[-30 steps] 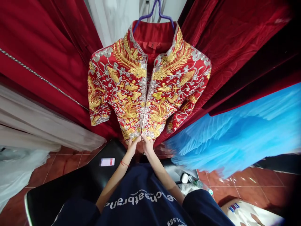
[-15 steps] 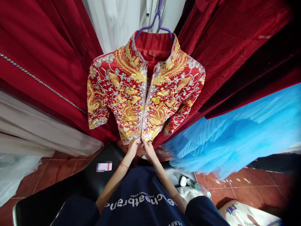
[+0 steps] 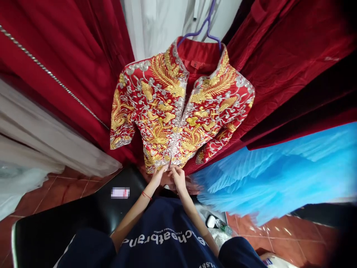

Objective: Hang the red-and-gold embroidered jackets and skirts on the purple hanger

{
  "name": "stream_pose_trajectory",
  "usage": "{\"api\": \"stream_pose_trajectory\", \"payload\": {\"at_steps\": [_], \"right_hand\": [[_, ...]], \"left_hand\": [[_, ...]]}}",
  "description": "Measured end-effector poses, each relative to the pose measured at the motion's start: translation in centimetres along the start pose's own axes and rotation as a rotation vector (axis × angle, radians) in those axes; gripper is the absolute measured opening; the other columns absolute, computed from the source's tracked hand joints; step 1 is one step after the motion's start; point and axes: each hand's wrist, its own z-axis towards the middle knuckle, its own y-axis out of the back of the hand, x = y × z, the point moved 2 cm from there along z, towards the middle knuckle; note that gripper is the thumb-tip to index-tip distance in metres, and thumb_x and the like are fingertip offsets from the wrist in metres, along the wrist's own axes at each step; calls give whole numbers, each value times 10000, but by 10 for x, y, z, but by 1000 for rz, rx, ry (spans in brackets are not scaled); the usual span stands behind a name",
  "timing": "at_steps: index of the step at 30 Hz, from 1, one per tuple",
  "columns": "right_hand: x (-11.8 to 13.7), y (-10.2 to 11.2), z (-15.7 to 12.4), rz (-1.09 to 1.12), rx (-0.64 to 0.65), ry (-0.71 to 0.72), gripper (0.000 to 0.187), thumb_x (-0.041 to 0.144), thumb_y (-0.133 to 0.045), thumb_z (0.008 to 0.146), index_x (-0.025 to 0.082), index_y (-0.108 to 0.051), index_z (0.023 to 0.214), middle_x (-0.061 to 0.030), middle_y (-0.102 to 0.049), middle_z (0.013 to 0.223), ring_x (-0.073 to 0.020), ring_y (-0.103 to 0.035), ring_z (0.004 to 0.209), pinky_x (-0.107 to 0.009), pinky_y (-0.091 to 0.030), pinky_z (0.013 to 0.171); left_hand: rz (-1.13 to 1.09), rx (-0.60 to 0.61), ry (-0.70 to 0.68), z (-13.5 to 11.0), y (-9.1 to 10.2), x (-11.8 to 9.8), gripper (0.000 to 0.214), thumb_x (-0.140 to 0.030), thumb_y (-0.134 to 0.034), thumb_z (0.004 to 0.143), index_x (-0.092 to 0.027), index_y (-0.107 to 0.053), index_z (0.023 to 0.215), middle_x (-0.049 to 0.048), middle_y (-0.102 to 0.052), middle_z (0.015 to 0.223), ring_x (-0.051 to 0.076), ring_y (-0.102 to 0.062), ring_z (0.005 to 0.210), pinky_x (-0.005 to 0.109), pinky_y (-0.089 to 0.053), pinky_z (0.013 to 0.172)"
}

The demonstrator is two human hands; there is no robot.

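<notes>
A red jacket thick with gold and silver embroidery hangs in front of me on a purple hanger. Its front edges meet down the middle. My left hand pinches the bottom hem just left of the opening. My right hand pinches the hem just right of it. The two hands almost touch, fingers closed on the cloth.
Dark red velvet garments hang on both sides, one with a silver chain trim. A bright blue tulle skirt spreads at the right, white fabric at the left. A black seat and a bottle lie below on red tiles.
The view has shifted, so the jacket now sits slightly right and lower. Both hands stay at the bottom hem, still closed on it.
</notes>
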Motion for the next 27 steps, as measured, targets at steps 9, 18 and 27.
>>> {"api": "stream_pose_trajectory", "payload": {"at_steps": [9,18,27], "right_hand": [[10,-3,-3,-77,-9,130,252,431,-683,792,184,-666,742,-7,-624,683,-131,-503,600,-264,-416,636],[13,-11,-8,-63,6,96,281,462,-589,824,196,-579,734,38,-472,594,-112,-389,545,-242,-349,544],[4,-23,-1,206,-78,-66,300,467,-666,671,174,-602,674,55,-451,529,-72,-282,485,-218,-244,466]], "left_hand": [[10,-16,-45,-3,10,1,244,-183,-812,648,-172,-748,884,78,-762,962,197,-699,940,350,-464,987],[58,-38,-88,-7,6,-5,340,-200,-823,603,-107,-736,918,92,-768,910,255,-717,954,417,-492,1016],[303,-105,-235,-1,17,-15,311,-247,-820,613,-104,-736,876,124,-764,915,278,-713,944,454,-498,987]]}}
